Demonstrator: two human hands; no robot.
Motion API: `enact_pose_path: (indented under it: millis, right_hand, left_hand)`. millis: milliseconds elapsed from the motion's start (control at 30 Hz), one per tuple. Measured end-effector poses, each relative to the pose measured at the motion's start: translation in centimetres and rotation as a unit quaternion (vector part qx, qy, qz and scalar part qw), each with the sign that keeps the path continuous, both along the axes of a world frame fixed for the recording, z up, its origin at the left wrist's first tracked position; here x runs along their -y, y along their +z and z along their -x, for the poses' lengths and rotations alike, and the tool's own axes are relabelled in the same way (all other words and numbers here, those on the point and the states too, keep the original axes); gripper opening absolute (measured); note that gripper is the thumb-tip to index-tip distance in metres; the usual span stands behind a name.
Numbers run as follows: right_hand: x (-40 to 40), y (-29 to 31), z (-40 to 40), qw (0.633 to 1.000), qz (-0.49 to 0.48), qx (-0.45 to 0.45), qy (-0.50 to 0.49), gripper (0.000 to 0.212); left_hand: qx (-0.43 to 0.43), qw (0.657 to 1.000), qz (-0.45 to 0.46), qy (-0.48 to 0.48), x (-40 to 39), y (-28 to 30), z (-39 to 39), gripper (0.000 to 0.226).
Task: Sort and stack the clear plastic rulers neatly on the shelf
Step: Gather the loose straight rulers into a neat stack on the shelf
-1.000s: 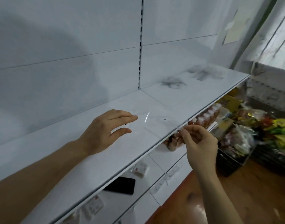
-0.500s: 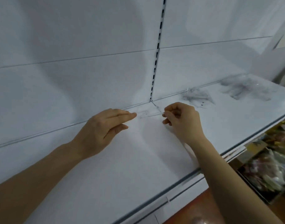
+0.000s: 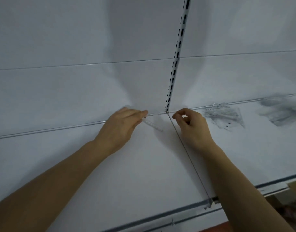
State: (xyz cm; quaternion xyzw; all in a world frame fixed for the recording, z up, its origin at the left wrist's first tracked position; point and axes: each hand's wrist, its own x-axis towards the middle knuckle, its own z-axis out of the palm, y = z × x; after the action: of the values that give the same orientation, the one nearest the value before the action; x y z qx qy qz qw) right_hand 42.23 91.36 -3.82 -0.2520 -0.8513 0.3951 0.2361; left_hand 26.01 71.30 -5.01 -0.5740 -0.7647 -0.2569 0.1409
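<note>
A clear plastic ruler [image 3: 153, 125] lies flat at the back of the white shelf [image 3: 140, 168], close to the back wall. My left hand [image 3: 122, 128] reaches over the shelf with straight fingers, and its fingertips rest on the ruler's left end. My right hand [image 3: 191, 127] hovers just right of the ruler with loosely curled fingers, thumb and forefinger apart, holding nothing. A loose pile of clear rulers [image 3: 225, 116] lies on the shelf panel to the right, beyond my right hand.
A second blurred heap of clear plastic pieces [image 3: 281, 111] lies at the far right. A slotted upright post [image 3: 175, 64] splits the back wall above the seam [image 3: 187, 151] between two shelf panels. The shelf's front edge [image 3: 160, 216] runs along the bottom.
Both hands carried the ruler from the shelf's front edge to the back wall. My right hand has let go of it and drawn slightly right; my left hand stays on it.
</note>
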Motion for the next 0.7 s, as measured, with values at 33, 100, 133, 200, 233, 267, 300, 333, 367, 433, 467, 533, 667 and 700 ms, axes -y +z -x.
enact_pose_path:
  millis: [33,100,133,200,233,267,300,333,367,433,467,533,667,700]
  right_hand:
    - [0.0,0.0,0.0,1.0,-0.005,0.002,-0.002,0.017]
    - [0.2,0.0,0.1,1.0,-0.007,0.007,0.004,0.018]
    - [0.3,0.0,0.1,1.0,-0.01,0.011,0.009,0.018]
    - [0.4,0.0,0.0,0.999,-0.017,0.02,0.018,0.017]
    - [0.4,0.0,0.1,0.999,-0.022,0.023,0.022,0.017]
    - [0.5,-0.1,0.1,0.999,-0.03,0.024,0.024,0.017]
    - [0.7,-0.1,0.1,0.998,-0.044,0.024,0.025,0.016]
    - [1.0,-0.2,0.1,0.997,-0.064,0.022,0.028,0.015]
    - [1.5,-0.1,0.0,0.995,-0.088,0.019,0.036,0.013]
    - [3.0,0.4,-0.1,0.986,-0.145,0.024,0.078,0.01]
    - [4.0,0.8,0.0,0.978,-0.174,0.032,0.109,0.012]
    - [6.1,1.8,0.4,0.959,-0.219,0.059,0.17,0.025]
    - [11.6,4.4,2.2,0.919,-0.247,0.121,0.283,0.05]
    - [13.2,4.9,2.8,0.909,-0.25,0.126,0.308,0.053]
  left_hand:
    - [-0.015,0.999,0.035,0.004,-0.8,-0.4,0.2,0.036]
    - [-0.021,0.994,0.107,0.022,-1.6,-0.8,0.2,0.036]
    - [-0.016,0.991,0.132,0.032,-1.7,-0.8,0.0,0.038]
    - [0.004,0.987,0.151,0.049,-1.3,-0.3,-0.7,0.047]
    - [0.015,0.987,0.147,0.058,-0.9,0.0,-1.1,0.052]
    - [0.025,0.988,0.14,0.068,-0.4,0.2,-1.4,0.055]
    - [0.034,0.988,0.132,0.08,0.3,0.4,-1.8,0.058]
    - [0.041,0.986,0.129,0.096,1.1,0.6,-2.1,0.059]
    - [0.045,0.984,0.13,0.113,2.1,0.7,-2.4,0.061]
    - [0.049,0.977,0.142,0.152,4.5,0.9,-2.9,0.065]
    - [0.049,0.971,0.155,0.174,5.9,1.1,-3.2,0.069]
    - [0.052,0.957,0.184,0.218,9.0,1.7,-3.6,0.077]
    - [0.07,0.935,0.197,0.287,16.2,2.0,-3.4,0.092]
    - [0.076,0.929,0.199,0.303,18.2,2.0,-3.2,0.092]
